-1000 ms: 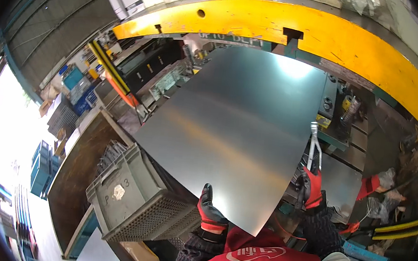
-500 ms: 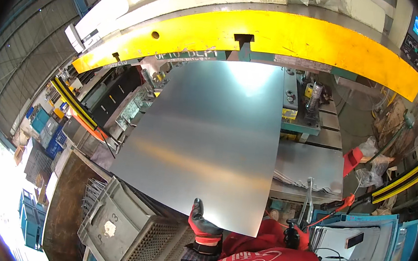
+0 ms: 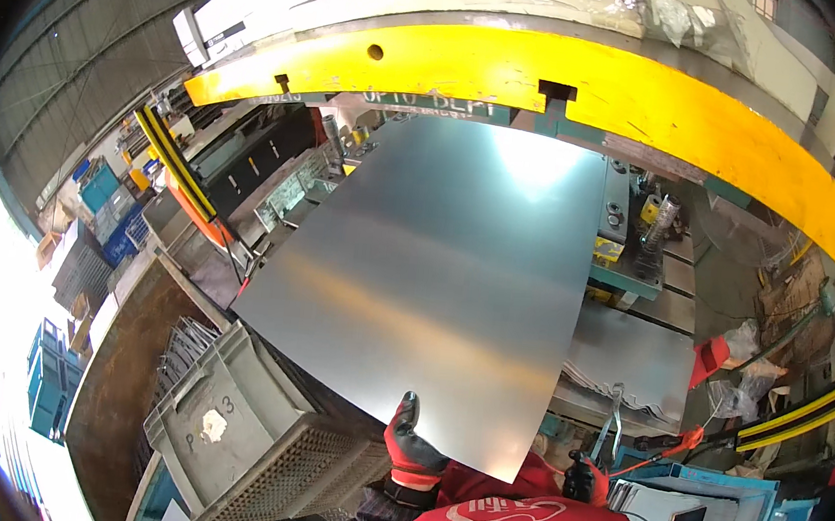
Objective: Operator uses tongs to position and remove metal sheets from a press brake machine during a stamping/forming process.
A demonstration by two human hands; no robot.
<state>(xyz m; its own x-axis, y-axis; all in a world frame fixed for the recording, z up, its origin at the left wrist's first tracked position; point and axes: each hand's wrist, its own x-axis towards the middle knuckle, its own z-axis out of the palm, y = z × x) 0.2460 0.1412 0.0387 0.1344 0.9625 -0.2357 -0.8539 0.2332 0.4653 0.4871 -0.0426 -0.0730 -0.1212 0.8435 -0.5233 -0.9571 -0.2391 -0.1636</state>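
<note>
A large shiny metal sheet stretches from in front of me to under the yellow press beam. My left hand, in a red and black glove, grips its near edge with the thumb up on top and the fingers hidden beneath. To the right of the sheet's near corner, my right hand, gloved alike, is closed around the lower end of a metal tongs-like tool that points away from me. A stack of metal sheets with wavy edges lies beyond the tool.
The yellow beam spans the far side above the die parts. A grey plastic crate stands at left. Yellow-black guard bars flank both sides. At right, a blue bin holds sheets and a phone.
The view has turned, so the press and sheet appear farther right and tilted. My left hand keeps its hold on the sheet, and my right hand still holds the tool.
</note>
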